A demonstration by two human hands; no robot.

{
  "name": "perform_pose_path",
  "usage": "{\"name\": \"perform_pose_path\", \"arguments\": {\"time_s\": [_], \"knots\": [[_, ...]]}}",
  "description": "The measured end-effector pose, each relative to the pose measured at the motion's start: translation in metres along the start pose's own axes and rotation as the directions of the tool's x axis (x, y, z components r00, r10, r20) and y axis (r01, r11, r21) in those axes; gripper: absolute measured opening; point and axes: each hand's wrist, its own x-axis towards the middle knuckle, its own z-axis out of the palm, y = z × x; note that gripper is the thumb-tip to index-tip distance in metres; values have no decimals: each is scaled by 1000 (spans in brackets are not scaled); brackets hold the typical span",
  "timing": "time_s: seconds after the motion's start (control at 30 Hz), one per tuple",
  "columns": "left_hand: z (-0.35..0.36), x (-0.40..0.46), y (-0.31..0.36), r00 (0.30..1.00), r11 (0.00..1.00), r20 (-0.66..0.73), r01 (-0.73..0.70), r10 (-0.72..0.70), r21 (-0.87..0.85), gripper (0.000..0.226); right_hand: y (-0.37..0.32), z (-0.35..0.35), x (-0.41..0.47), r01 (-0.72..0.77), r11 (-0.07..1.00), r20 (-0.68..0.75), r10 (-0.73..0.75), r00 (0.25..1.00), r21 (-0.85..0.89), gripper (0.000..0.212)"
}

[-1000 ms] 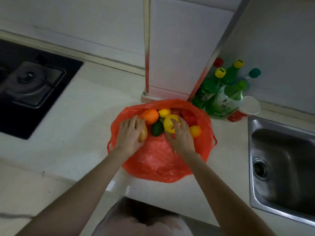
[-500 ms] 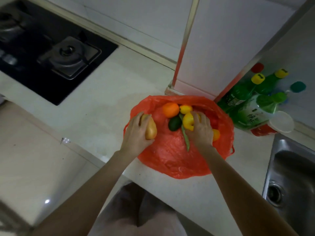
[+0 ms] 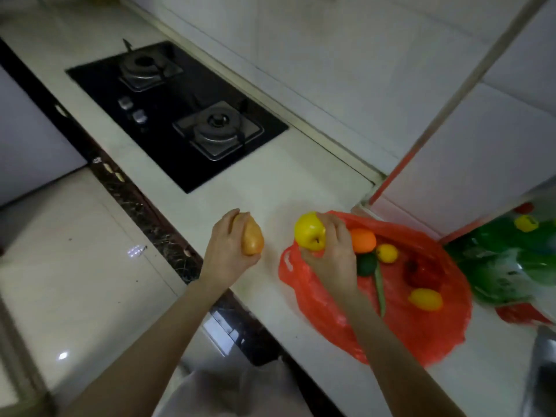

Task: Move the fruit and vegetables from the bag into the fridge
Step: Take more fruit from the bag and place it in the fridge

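An orange-red plastic bag (image 3: 421, 332) lies open on the white counter at the right. My left hand (image 3: 228, 251) holds a tan potato (image 3: 252, 238) above the counter, left of the bag. My right hand (image 3: 334, 251) grips a yellow apple (image 3: 310, 231) over the bag's left rim. Inside the bag lie an orange (image 3: 363, 240), a small lemon (image 3: 387, 253), a dark green avocado (image 3: 367, 264), a green bean (image 3: 379, 288), a red pepper (image 3: 422, 270) and another lemon (image 3: 425, 299). No fridge is in view.
A black two-burner gas hob (image 3: 180, 115) is set into the counter at the upper left. Green bottles (image 3: 508, 266) stand right of the bag against a tiled column (image 3: 469, 164). A sink edge (image 3: 541, 371) shows at the lower right. Glossy floor tiles (image 3: 75, 266) lie left.
Both hands have lifted out of the bag and moved left, the left with the potato, the right with the yellow apple. My view has swung left, showing more of the hob and floor.
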Motion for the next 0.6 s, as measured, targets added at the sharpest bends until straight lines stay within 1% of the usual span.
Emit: {"name": "perform_pose_path", "arguments": {"time_s": [0.13, 0.3, 0.47, 0.6], "knots": [[-59, -19, -71, 992, 995, -81, 94, -92, 18, 88, -78, 61, 3, 55, 996, 96, -62, 993, 75, 76], [-142, -58, -169, 964, 975, -172, 216, -205, 48, 89, -183, 145, 6, 125, 980, 236, -160, 958, 158, 76], [-217, -105, -252, 892, 918, -288, 387, -348, 91, 89, -285, 221, 6, 232, 933, 316, -316, 895, 275, 77], [-260, -126, -298, 837, 882, -373, 462, -400, 94, 91, -345, 269, 5, 294, 887, 357, -419, 835, 355, 76]]}}
